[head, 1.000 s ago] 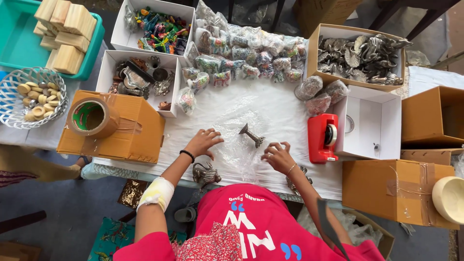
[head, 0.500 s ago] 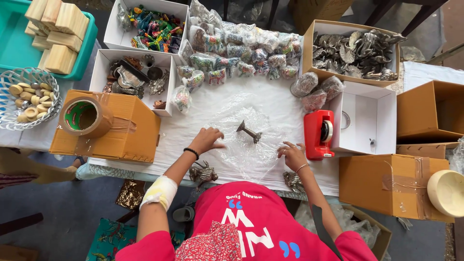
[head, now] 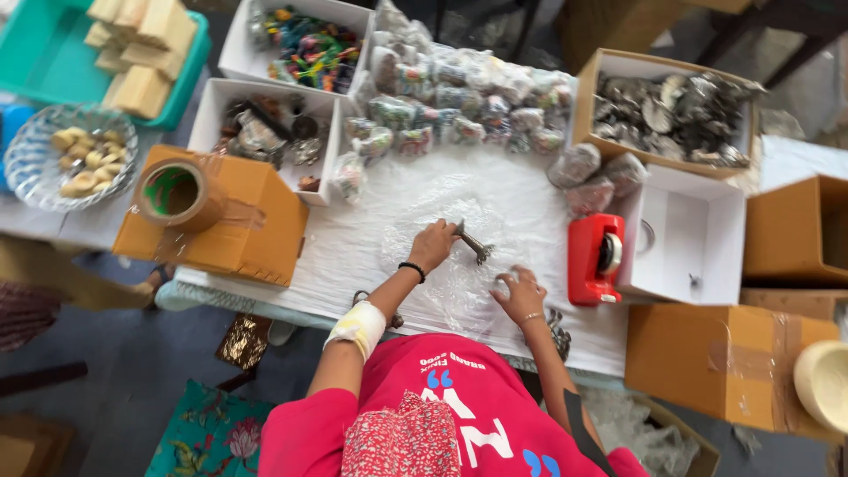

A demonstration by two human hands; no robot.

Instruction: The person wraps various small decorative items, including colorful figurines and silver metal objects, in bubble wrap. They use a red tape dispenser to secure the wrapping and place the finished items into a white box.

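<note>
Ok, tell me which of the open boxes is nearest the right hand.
The white open box beside the red tape dispenser. It sits just past the right hand and looks nearly empty; the other open boxes lie along the table's far side, full of things.

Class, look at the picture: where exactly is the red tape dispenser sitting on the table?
In the head view, the red tape dispenser stands right of centre on the white-covered table, beside the open white box and right of the right hand.

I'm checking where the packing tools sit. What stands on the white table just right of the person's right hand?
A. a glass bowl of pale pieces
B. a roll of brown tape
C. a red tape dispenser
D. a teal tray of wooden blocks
C: the red tape dispenser stands beside the right hand, next to the open white box.
</note>
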